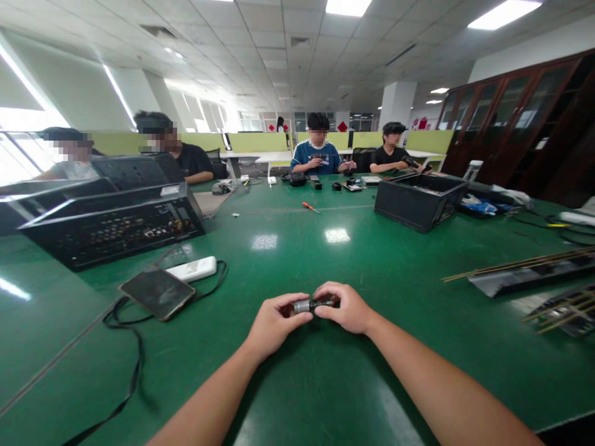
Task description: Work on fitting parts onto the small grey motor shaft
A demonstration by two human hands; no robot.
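A small metal part (302, 306), a silver cylinder with a narrower dark shaft-like section, is held level just above the green table (297, 260). Its silver end sits in the pinch of my left hand (274, 319), between thumb and fingers. The dark end is gripped by my right hand (348, 308), whose fingers curl over it and hide its tip. Both hands are close together near the table's middle, and the exact kind of part is too small to tell.
Left lie a dark flat tablet-like slab (158, 291), a white power strip (193, 269) and black cable. A black computer case (116, 223) stands behind. An orange screwdriver (307, 205) and a black box (413, 201) are farther off. Thin rods (520, 265) lie right. Several people sit opposite.
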